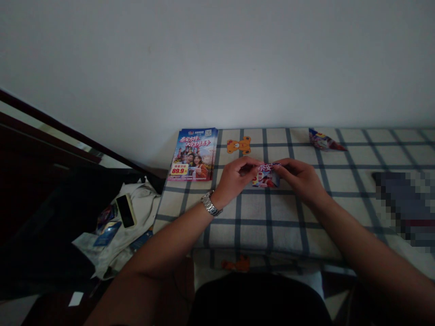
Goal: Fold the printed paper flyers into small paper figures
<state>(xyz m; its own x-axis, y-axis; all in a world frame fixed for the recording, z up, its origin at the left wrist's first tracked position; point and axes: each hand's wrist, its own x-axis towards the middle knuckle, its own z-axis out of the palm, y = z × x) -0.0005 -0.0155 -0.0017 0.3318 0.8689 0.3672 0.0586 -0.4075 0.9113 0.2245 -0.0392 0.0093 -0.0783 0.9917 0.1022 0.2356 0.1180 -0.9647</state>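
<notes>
Both hands meet over a small folded piece of colourful printed paper [266,175] lying on the checked tablecloth [272,217]. My left hand [234,177], with a metal watch on its wrist, pinches the paper's left edge with closed fingers. My right hand [299,176] pinches its right edge the same way. The paper is partly hidden by the fingers.
A stack of colourful flyers [194,155] lies at the table's far left by the white wall. An orange bear-shaped cutout [239,145] and a folded paper shape [322,140] lie further back. A phone [125,210] rests on cloth to the left, below the table.
</notes>
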